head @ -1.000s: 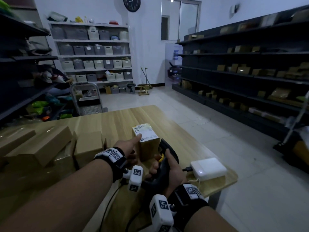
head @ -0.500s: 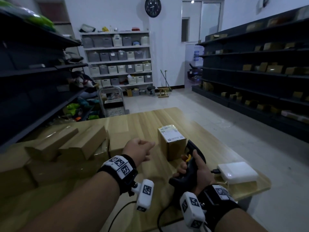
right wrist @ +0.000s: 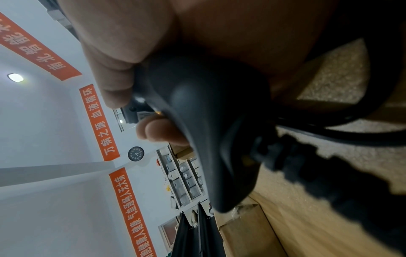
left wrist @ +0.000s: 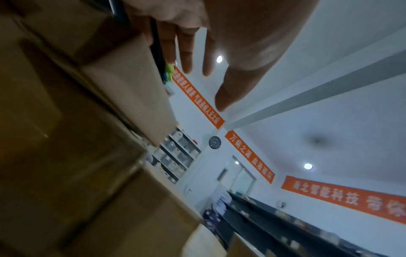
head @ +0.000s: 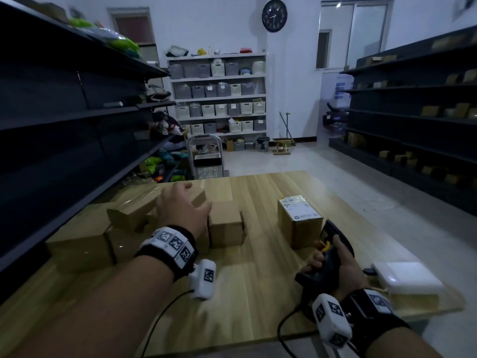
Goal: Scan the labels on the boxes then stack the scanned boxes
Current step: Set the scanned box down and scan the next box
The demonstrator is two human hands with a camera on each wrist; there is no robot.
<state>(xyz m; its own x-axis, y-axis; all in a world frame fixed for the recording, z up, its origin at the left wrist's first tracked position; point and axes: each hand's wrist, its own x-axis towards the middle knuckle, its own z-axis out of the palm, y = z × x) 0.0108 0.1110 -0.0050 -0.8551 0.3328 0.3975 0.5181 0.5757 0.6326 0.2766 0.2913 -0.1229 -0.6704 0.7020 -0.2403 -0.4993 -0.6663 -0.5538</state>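
On the bench (head: pixel 258 280), the left hand (head: pixel 180 208) hovers with fingers extended over unlabelled boxes (head: pixel 134 215), while the right hand (head: pixel 335 267) grips the scanner (head: pixel 333 244) just beside the labelled box (head: pixel 299 220).

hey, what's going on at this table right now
A person is scanning parcels at a wooden table. The right hand grips a black barcode scanner beside a labelled box. The left hand, fingers spread, reaches over the pile of plain cardboard boxes, holding nothing yet.
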